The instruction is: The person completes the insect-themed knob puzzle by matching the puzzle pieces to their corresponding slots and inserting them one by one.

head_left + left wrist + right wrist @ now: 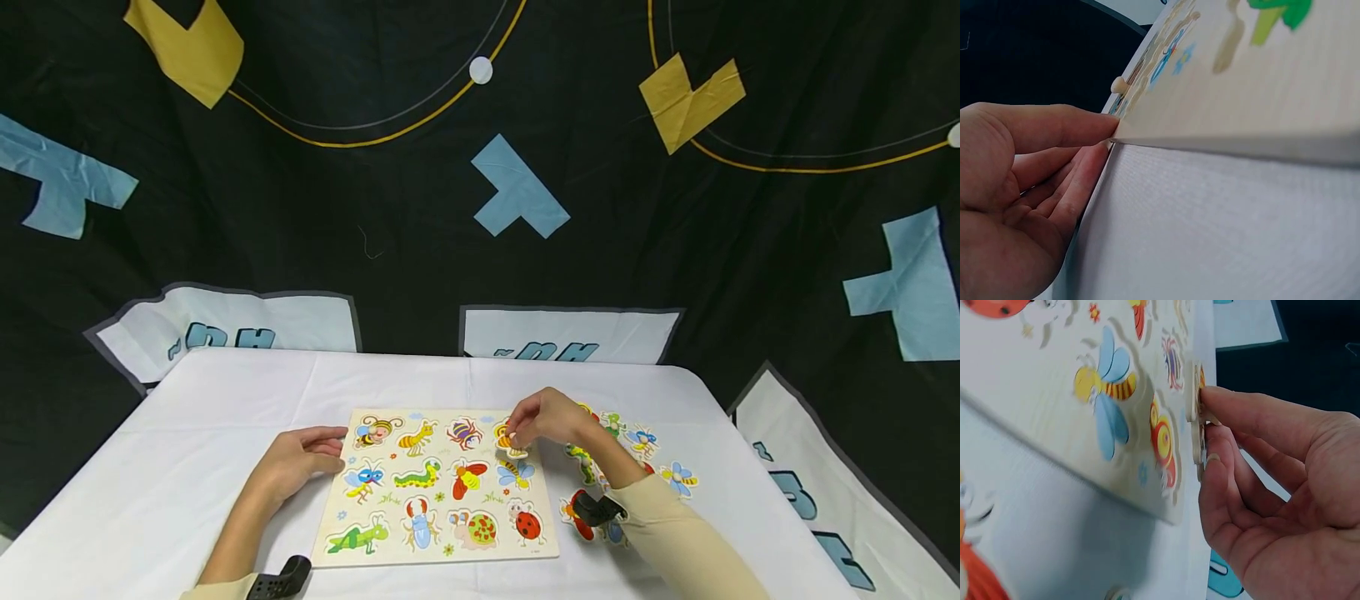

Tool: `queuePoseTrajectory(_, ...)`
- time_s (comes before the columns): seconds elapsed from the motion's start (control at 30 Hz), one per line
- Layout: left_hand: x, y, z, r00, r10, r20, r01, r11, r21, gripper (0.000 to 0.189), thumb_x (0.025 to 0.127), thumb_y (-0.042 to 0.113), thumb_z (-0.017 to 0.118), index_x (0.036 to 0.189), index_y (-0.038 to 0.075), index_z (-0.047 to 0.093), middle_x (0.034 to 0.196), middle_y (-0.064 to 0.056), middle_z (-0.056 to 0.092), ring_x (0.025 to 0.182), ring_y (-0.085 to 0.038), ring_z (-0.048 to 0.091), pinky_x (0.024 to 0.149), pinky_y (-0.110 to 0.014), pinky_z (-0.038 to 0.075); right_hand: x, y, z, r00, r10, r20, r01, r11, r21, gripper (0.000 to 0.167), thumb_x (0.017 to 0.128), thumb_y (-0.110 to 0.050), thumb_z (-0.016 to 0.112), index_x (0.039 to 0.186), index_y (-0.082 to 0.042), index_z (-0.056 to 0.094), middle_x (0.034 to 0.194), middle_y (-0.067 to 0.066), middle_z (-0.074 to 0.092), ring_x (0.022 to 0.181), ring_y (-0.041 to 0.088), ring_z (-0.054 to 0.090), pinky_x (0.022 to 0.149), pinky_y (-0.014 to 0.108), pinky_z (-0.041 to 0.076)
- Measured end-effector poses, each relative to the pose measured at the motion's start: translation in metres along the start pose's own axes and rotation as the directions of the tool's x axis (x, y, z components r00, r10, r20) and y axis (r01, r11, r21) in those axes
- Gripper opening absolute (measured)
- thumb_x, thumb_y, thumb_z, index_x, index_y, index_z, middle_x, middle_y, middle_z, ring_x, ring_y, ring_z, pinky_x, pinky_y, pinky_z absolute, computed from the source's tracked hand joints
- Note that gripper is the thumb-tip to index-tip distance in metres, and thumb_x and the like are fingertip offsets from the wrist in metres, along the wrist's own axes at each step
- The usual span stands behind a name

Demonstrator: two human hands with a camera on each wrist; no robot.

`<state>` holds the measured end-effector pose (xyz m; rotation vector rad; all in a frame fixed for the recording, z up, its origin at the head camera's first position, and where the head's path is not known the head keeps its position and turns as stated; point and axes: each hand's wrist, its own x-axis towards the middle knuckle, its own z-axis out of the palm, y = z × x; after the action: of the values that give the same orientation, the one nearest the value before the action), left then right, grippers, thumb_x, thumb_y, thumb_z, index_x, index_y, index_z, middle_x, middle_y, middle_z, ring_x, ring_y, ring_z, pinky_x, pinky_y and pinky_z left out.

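A wooden insect puzzle board (420, 557) lies on the white cloth, with a printed picture in each recess. My left hand (296, 460) is at the board's left edge; in the left wrist view, thumb and fingers pinch that edge near a corner. Over the board's top right recess, my right hand (550, 417) pinches a thin wooden puzzle piece (1196, 403). It appears edge-on in the right wrist view, standing apart from the butterfly recess (1163, 444); its picture is mostly hidden. A knobbed bee piece (377, 432) sits at the board's top left.
Several loose insect pieces lie right of the board, among them a blue-winged one (678, 479) and a red one (576, 515); the right forearm covers part of them. A white cloth (187, 467) covers the table. A black printed curtain (337, 225) hangs behind.
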<state>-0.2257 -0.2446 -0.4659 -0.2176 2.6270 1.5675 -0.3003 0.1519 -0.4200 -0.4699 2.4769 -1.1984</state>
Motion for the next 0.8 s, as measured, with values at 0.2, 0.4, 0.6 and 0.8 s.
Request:
queuePoseTrajectory(0.2, -0.001, 0.001, 0.000, 1.000, -0.005, -0.002, 0.005, 1.000, 0.009, 0.063, 0.077, 0.007, 0.082, 0.135, -0.002, 0.062, 0.101, -0.005, 0.073, 0.086, -0.011, 0.065, 0.082, -0.027, 0.046, 0.009, -0.013, 0.008, 1.000, -0.003, -0.020, 0.002, 1.000, -0.018, 0.013, 0.074, -0.009, 0.086, 0.084, -0.010, 0.078, 0.073, -0.004, 0.069, 0.071, 0.013, 0.057, 0.070, 0.031, 0.048)
queuePoseTrajectory(0.4, -0.001, 0.002, -0.001, 1.000, -0.010, -0.008, 0.010, 1.000, 0.029, 0.063, 0.077, 0.008, 0.082, 0.136, -0.001, 0.062, 0.101, -0.005, 0.074, 0.087, -0.012, 0.065, 0.087, -0.032, 0.044, 0.020, -0.024, 0.022, 0.999, -0.012, -0.052, 0.011, 1.000, -0.020, 0.011, 0.075, -0.010, 0.086, 0.082, -0.011, 0.078, 0.072, -0.004, 0.069, 0.070, 0.012, 0.057, 0.068, 0.028, 0.047)
queuePoseTrajectory(0.6, -0.001, 0.001, -0.002, 1.000, -0.010, -0.010, 0.010, 0.999, 0.038, 0.063, 0.077, 0.008, 0.082, 0.136, 0.000, 0.062, 0.101, -0.005, 0.074, 0.087, -0.012, 0.065, 0.091, -0.038, 0.044, 0.029, -0.031, 0.040, 0.996, -0.033, -0.083, 0.032, 0.999, -0.013, 0.010, 0.075, -0.013, 0.086, 0.082, -0.014, 0.078, 0.075, -0.003, 0.071, 0.072, 0.013, 0.058, 0.068, 0.028, 0.047)
queuePoseTrajectory(0.8, -0.002, 0.000, 0.000, 1.000, -0.017, -0.009, 0.017, 0.999, 0.037, 0.062, 0.077, 0.009, 0.081, 0.135, 0.002, 0.063, 0.103, -0.004, 0.074, 0.090, -0.011, 0.065, 0.091, -0.035, 0.044, 0.035, -0.038, 0.052, 0.996, -0.023, -0.083, 0.021, 1.000, -0.021, 0.009, 0.076, -0.015, 0.086, 0.081, -0.015, 0.079, 0.076, -0.004, 0.073, 0.072, 0.013, 0.059, 0.067, 0.028, 0.045)
